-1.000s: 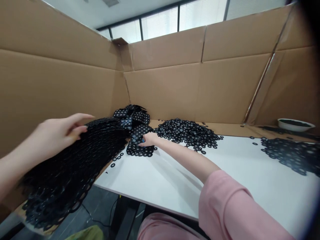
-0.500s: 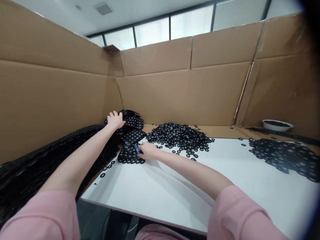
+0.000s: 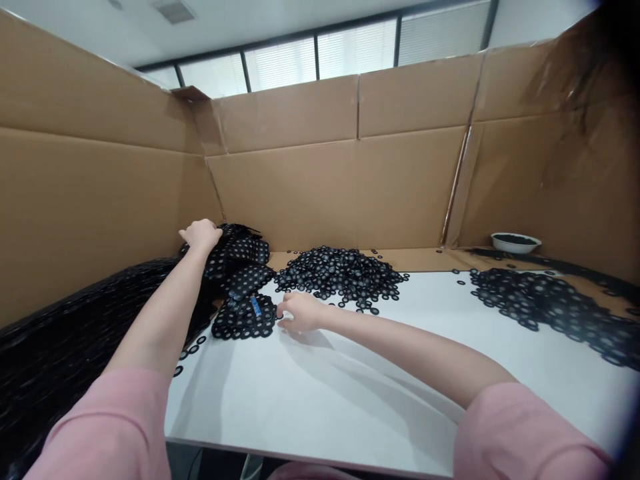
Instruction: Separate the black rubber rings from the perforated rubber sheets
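The flat black sheet of joined rings (image 3: pixel 237 327) lies by the far left corner of the white worktop (image 3: pixel 300 407), a small blue strip (image 3: pixel 256 306) on top of it. It looks thin, light and floppy, so it would likely bend if lifted from one point; its ring-edged right or near border seems the easiest place to take hold, and its smooth face may slip.

The right hand (image 3: pixel 303 312) is just beside that border, palm low, forearm reaching in from the right; its grip is slightly open, thumb and fingers curved and apart, with nothing visible between them. The left hand (image 3: pixel 201 235), arm stretched forward, is at the piled black perforated sheets (image 3: pixel 245 252) farther back, knuckles up; whether its grip closes on any, I cannot tell.
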Action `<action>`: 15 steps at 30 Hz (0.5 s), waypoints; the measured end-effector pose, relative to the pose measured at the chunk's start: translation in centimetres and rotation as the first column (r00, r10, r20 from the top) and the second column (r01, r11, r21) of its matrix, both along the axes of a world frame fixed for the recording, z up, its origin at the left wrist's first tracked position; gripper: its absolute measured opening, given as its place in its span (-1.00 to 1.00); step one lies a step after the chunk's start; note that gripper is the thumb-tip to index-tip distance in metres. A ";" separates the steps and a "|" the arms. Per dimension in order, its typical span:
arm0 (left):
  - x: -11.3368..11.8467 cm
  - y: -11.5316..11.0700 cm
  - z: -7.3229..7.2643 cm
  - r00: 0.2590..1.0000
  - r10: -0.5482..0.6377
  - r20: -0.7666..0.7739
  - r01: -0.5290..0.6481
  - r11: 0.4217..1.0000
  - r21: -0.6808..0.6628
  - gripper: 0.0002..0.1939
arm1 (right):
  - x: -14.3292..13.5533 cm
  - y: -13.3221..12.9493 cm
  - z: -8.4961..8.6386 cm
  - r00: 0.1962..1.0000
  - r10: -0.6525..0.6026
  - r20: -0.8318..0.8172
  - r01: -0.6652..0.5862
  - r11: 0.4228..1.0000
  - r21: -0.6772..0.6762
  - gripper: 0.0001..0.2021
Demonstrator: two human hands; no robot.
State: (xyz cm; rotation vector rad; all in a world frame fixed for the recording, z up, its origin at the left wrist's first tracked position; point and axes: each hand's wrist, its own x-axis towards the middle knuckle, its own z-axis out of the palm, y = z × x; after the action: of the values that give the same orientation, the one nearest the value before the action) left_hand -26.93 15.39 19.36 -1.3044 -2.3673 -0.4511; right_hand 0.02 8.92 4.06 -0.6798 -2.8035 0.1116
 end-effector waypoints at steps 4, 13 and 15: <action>-0.2 0.5 0.0 0.995 -0.091 -0.047 0.089 0.995 -0.043 -0.68 | 0.8 0.2 -0.2 0.999 -0.003 -0.034 0.003 1.000 -0.003 -0.76; 1.2 1.1 0.7 0.990 -0.099 -0.104 0.121 0.964 0.235 -0.70 | 3.6 -0.4 0.5 0.999 -0.007 -0.052 0.007 1.000 -0.009 -0.79; 1.6 0.5 2.4 0.978 -0.130 -0.166 0.182 0.918 0.352 -0.66 | 4.5 -0.3 0.9 0.996 -0.011 -0.090 0.010 1.000 -0.014 -0.80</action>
State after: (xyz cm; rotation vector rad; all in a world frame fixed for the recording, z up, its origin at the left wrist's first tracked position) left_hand -25.35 15.85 21.75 -1.3021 -1.9529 -0.7806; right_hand 4.54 8.66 4.93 -0.6755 -2.7153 0.1560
